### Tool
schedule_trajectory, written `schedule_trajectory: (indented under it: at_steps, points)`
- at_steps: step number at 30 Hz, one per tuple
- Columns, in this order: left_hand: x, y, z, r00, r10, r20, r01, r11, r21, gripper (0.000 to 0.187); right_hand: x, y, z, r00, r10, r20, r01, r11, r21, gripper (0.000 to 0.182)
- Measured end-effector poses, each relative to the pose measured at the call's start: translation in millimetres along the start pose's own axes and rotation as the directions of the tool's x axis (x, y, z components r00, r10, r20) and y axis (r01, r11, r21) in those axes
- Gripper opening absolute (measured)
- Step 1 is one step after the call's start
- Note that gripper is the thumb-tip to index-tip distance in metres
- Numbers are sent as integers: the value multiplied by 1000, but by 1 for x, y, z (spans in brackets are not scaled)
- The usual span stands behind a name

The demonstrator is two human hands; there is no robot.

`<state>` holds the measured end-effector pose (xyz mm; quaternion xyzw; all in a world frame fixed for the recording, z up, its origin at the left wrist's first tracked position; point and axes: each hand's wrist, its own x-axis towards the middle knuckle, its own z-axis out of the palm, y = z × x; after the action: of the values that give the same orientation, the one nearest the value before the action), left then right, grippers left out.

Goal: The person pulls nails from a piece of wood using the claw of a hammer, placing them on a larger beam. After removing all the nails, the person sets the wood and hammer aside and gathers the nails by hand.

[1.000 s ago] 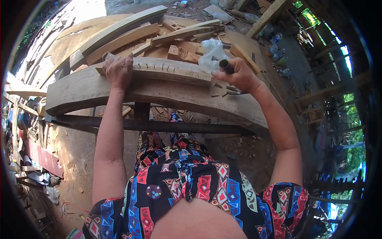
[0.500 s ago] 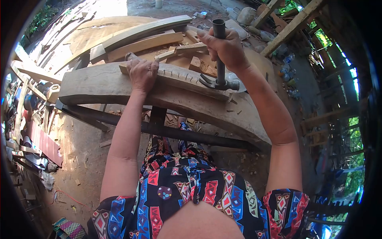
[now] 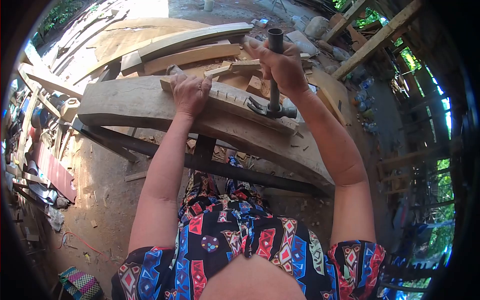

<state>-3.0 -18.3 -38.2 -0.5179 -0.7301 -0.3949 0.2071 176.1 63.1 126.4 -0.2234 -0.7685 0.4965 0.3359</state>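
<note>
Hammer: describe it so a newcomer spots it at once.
Start at the broad curved beam. Along its top lies a strip with a row of nails. Above that, upright in the right hand, is the hammer: dark metal, the only thing there with a forked claw.

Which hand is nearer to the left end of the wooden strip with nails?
The left hand. It rests on the strip, right beside that end. The right hand is raised farther along, gripping the hammer upright towards the strip's other end.
</note>
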Motion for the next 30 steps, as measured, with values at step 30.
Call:
schedule_trajectory:
  at_steps: [30]
  points:
    - [1, 3, 9, 996, 68, 50, -71, 995, 76, 43, -39, -7, 10, 988, -111, -108, 125, 983, 134, 27]
